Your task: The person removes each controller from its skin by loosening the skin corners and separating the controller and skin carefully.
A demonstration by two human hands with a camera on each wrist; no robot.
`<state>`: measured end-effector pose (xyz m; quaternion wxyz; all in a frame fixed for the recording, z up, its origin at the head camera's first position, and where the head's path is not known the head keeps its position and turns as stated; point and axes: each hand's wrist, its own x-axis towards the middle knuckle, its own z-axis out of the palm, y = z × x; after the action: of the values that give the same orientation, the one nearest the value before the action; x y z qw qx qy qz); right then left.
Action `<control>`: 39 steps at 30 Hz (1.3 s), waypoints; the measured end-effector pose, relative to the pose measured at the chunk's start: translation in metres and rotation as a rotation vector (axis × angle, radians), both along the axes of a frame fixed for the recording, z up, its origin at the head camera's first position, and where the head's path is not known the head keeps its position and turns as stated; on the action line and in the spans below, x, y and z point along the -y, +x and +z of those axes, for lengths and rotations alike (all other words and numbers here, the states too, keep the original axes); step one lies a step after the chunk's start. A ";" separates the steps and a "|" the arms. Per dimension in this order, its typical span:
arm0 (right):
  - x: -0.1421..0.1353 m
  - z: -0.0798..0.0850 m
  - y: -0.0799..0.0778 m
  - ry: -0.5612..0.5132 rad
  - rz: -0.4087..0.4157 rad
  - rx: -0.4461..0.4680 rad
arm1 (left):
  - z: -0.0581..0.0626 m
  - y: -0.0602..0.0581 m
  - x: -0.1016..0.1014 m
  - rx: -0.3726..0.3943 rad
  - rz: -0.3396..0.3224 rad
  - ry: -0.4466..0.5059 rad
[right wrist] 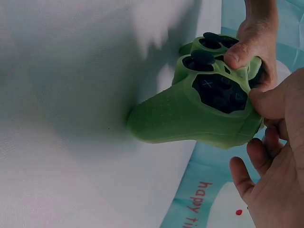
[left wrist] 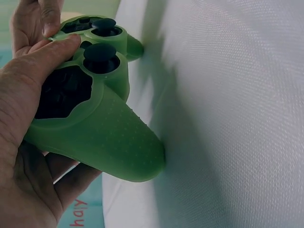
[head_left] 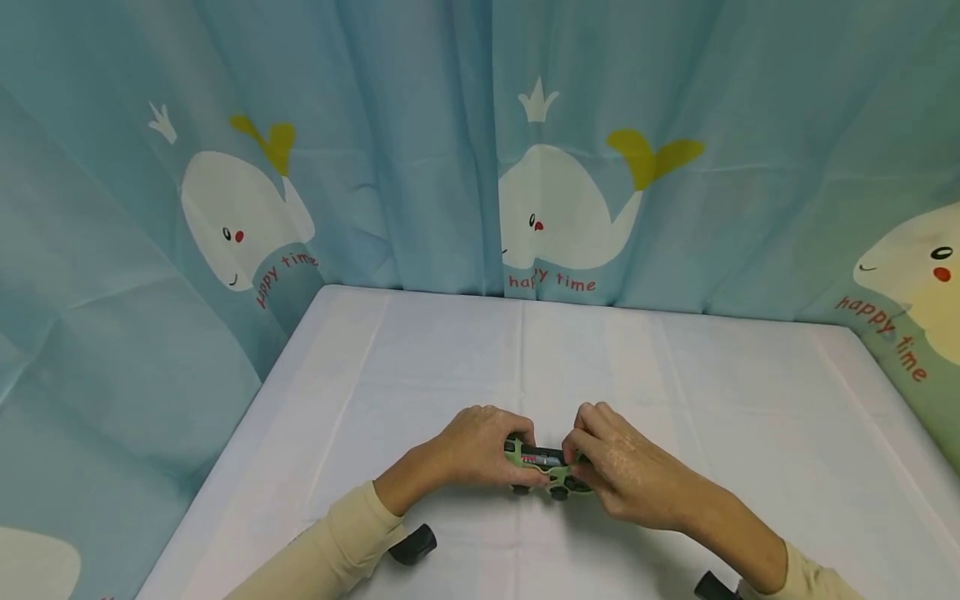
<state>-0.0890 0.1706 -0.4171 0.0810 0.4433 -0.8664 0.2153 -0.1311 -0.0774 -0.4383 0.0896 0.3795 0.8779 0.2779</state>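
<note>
Controller (head_left: 558, 476): black twin-stick gamepad in soft-looking green dotted cover (left wrist: 102, 137); up on edge, front face toward the person, handles pointing down at the white cloth-covered bench (head_left: 420, 358), near side. Can't tell if handle ends touch it.
Left grip: left hand (head_left: 483, 446) holds the controller's left end, thumb on the face beside a black round thumbstick (left wrist: 99, 53), other fingers behind.
Right grip: narrow; right hand (head_left: 626, 471) pinches the cover at the right upper edge, thumb by the black symbol-marked buttons (right wrist: 222, 92). Remaining fingers loosely bent.
Upper edge: black strip bare between the hands, red and pale marking on it, too small to read.
Sleeves: beige cuffs (head_left: 363, 521) on both arms; black cylindrical piece (head_left: 414, 545) next to the left one, another by the right.
Backdrop: blue curtain (head_left: 420, 167), white whales, red "happy time".
</note>
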 end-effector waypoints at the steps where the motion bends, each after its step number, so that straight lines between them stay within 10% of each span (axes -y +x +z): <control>1: 0.000 0.000 0.000 0.005 -0.005 -0.007 | 0.000 0.000 0.000 0.004 0.001 0.002; 39: -0.010 -0.017 0.001 -0.236 -0.008 -0.091 | -0.003 0.011 0.000 -0.014 0.088 0.049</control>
<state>-0.0880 0.1810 -0.4343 0.1728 0.4366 -0.8321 0.2953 -0.1197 -0.0771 -0.4410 0.0620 0.3447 0.8872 0.3005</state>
